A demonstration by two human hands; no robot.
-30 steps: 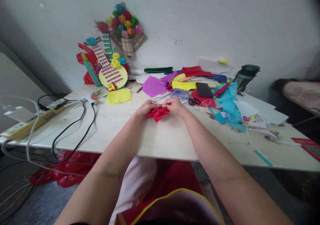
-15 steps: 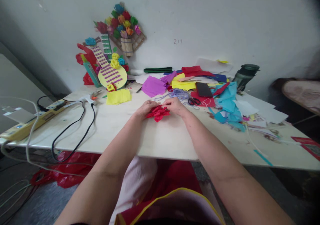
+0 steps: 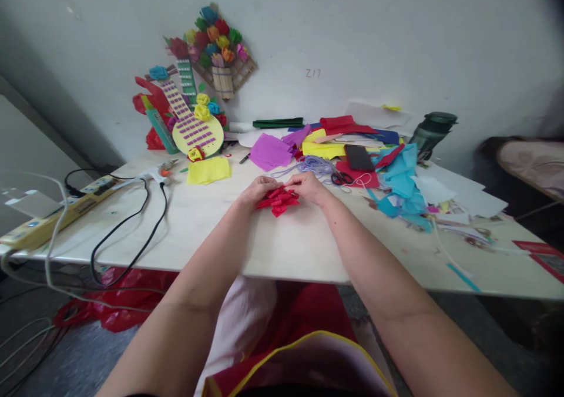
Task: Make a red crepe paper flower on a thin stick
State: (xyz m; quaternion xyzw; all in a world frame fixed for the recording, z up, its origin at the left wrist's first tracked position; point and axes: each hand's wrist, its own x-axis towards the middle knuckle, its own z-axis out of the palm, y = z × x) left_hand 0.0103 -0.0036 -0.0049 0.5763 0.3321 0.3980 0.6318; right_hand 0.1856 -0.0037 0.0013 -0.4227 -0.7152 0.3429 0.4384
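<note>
A crumpled piece of red crepe paper [image 3: 278, 200] sits on the pale wooden table [image 3: 286, 244] at its middle. My left hand [image 3: 258, 189] pinches its left side with curled fingers. My right hand [image 3: 308, 187] grips the right side, fingers closed over the paper's top edge. Both forearms reach over the table's near edge. The fingertips meet above the paper and partly hide it.
Scissors [image 3: 342, 178], a coil of purple string [image 3: 315, 165], a dark phone [image 3: 359, 157] and loose coloured paper sheets [image 3: 399, 177] lie behind and to the right. A glue gun [image 3: 156, 174], power strip [image 3: 57, 209] and black cable [image 3: 127, 226] occupy the left. Paper-flower crafts [image 3: 194, 121] lean on the wall; a dark bottle [image 3: 434, 130] stands right.
The hands stay on the red paper and shift only slightly; a thin pale stick seen between the fingers a second ago no longer shows.
</note>
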